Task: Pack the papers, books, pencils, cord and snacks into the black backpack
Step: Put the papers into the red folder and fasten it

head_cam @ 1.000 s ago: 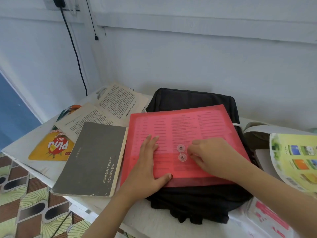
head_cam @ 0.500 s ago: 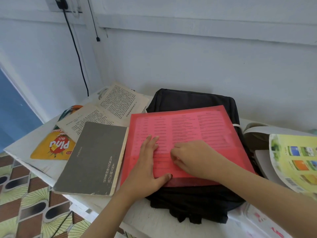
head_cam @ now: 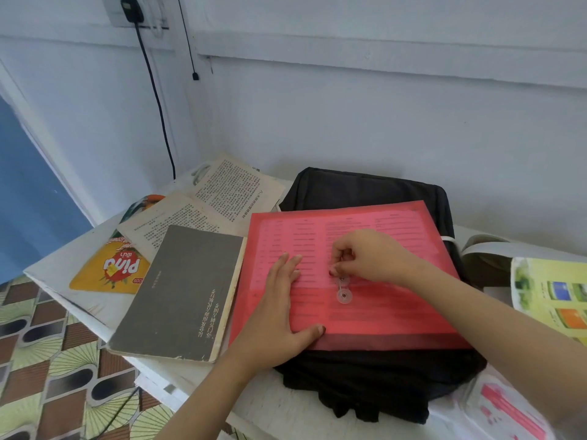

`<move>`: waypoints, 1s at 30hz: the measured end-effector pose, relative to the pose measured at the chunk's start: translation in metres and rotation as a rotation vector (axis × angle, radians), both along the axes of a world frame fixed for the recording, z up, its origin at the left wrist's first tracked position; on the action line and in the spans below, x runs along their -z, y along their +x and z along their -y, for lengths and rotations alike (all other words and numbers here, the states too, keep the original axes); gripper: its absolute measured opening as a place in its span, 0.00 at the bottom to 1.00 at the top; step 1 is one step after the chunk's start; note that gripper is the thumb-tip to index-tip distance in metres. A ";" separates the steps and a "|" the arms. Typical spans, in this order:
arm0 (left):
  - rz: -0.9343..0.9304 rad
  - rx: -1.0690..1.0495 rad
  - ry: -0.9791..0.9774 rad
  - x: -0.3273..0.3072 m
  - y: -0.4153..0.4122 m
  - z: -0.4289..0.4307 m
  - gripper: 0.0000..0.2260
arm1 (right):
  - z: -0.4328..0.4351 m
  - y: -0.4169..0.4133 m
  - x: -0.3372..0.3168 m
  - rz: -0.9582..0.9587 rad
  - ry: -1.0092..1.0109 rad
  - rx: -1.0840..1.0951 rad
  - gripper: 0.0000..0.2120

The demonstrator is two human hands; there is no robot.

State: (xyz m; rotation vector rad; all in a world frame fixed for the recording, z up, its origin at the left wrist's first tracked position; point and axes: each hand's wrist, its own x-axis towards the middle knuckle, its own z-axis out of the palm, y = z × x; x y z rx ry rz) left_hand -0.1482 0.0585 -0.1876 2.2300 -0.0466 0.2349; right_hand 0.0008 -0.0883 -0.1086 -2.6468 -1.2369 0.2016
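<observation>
Red folder clasp discs bare again; right fingers on string.

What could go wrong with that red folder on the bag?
The thin string that the right hand seems to pinch could slip, leaving the red folder unfastened. The grey book lies at the table edge; the left arm might nudge it off.
</observation>
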 end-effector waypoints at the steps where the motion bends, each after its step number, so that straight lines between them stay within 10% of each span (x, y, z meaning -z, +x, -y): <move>1: 0.000 0.000 0.002 0.000 0.000 0.000 0.44 | 0.001 0.001 0.001 -0.019 0.024 0.024 0.05; 30: 0.003 0.022 0.258 -0.002 0.002 0.001 0.31 | 0.046 -0.051 0.006 0.331 0.004 -0.202 0.03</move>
